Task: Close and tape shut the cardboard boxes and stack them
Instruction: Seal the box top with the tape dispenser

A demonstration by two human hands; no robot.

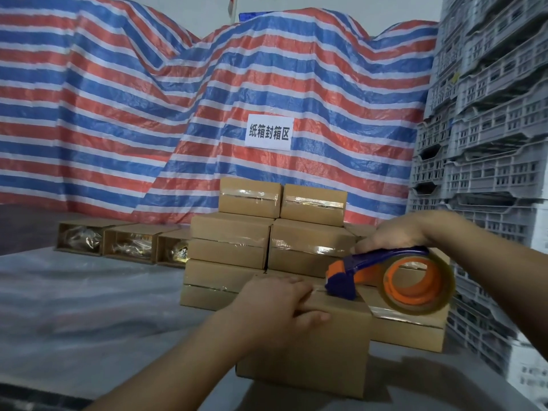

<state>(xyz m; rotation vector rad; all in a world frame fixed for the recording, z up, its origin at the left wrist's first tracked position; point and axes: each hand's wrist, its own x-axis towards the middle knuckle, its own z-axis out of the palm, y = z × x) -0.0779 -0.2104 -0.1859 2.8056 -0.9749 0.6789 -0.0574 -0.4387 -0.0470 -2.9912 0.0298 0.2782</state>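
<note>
Taping: box [308, 345] at table [89, 292] front, before the stack [267, 232]
Left hand [275, 304]: flat, fingers [305, 295] straight, pressing flaps shut, probably steadying the seam
Right hand [406, 229]: fingers curled round dispenser [382, 274], nose on seam
Sign [269, 132]: 纸箱封箱区

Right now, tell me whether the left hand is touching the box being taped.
Touching. The head view shows the left hand lying flat on top of the near box, fingers spread across its lid beside the tape dispenser.
</note>
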